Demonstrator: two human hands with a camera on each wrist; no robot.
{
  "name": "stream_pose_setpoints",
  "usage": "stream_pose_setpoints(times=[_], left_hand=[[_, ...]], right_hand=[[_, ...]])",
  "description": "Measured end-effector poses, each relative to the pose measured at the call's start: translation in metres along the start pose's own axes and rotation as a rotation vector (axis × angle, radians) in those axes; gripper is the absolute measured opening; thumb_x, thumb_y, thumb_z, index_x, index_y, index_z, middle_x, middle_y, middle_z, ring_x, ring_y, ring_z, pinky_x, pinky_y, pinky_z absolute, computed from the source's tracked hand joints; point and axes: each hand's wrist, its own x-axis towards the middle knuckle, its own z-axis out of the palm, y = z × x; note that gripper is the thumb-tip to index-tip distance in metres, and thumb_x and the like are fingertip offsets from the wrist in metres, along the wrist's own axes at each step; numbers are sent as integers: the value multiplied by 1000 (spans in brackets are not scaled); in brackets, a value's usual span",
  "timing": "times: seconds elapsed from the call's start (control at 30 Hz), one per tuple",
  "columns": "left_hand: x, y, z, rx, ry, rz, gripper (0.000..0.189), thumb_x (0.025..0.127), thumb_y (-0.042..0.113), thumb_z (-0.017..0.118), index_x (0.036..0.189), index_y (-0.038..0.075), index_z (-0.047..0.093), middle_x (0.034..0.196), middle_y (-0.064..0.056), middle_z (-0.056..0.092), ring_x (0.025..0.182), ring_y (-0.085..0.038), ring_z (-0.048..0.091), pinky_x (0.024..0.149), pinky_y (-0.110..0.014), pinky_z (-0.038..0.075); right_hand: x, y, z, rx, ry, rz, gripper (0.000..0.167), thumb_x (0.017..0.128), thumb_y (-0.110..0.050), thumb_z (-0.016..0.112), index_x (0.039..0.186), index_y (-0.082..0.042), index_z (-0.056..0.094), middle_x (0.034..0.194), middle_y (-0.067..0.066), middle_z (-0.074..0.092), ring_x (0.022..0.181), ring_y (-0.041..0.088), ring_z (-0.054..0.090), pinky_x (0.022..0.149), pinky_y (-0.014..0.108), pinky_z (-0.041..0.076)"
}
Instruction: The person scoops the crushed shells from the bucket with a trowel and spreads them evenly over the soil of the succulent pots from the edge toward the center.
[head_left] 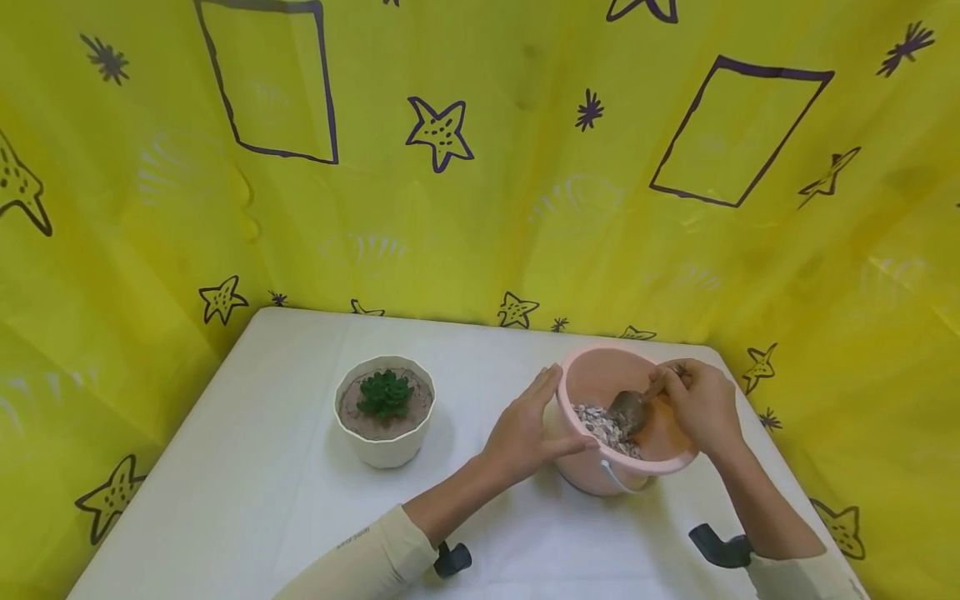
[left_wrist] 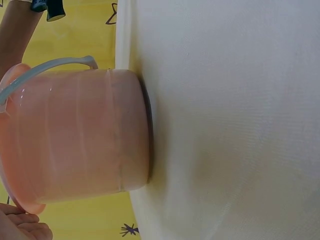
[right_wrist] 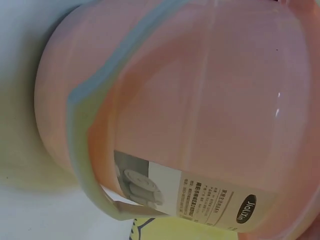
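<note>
A pink bucket (head_left: 611,479) stands on the right side of the white table with grey-and-white gravel (head_left: 596,425) inside. My left hand (head_left: 525,429) grips its left rim, thumb along the front and fingers towards the back. In the left wrist view, curled fingers of the left hand (left_wrist: 22,225) show at the rim. My right hand (head_left: 701,408) reaches over the right rim and pinches the handle of a brownish scoop (head_left: 630,412), whose bowl is down in the gravel. The right wrist view shows only the bucket's labelled outside (right_wrist: 225,100), so the right hand is hidden there.
A white pot (head_left: 386,450) with a small green succulent (head_left: 386,394) stands left of the bucket on the white table (head_left: 247,467). The bucket's pale blue handle (left_wrist: 55,62) hangs down its front. A yellow patterned curtain (head_left: 480,217) encloses the back and sides.
</note>
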Motion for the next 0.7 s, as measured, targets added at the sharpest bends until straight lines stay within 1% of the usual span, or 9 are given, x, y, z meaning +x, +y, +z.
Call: stream_pose_setpoints(times=[0.1, 0.17, 0.37, 0.53, 0.7], left_hand=[[0, 0, 0, 7, 8, 6, 105, 84, 50, 88, 166, 13, 34, 168, -6, 36, 155, -22, 32, 118, -44, 38], [0, 0, 1, 5, 8, 4, 105, 84, 50, 88, 166, 13, 34, 168, -5, 35, 155, -22, 32, 118, -43, 38], [1, -1, 2, 8, 3, 6, 105, 83, 51, 88, 165, 12, 35, 168, -7, 36, 155, -22, 32, 119, -42, 37], [1, -1, 1, 9, 11, 10, 105, 83, 49, 89, 164, 10, 36, 167, -8, 37, 154, -22, 33, 119, -40, 36], [1, -2, 0, -3, 11, -2, 104, 83, 47, 89, 164, 9, 36, 167, -6, 36, 154, -22, 33, 119, -39, 36]], right_hand=[[1, -1, 0, 12, -9, 11, 28, 109, -12, 53, 107, 9, 72, 104, 25, 74, 94, 36, 73, 62, 14, 54], [1, -2, 0, 24, -12, 23, 28, 109, -11, 52, 107, 10, 71, 107, 26, 74, 96, 37, 73, 64, 13, 55], [3, -3, 1, 55, 2, 55, 30, 108, -12, 51, 106, 10, 71, 109, 26, 75, 98, 37, 74, 67, 12, 56], [6, -4, 3, 79, 7, 82, 33, 109, -15, 51, 106, 10, 72, 108, 26, 75, 96, 33, 75, 67, 14, 58], [8, -5, 6, 131, -11, 98, 33, 109, -14, 51, 108, 11, 72, 107, 25, 75, 90, 21, 75, 70, 17, 59]])
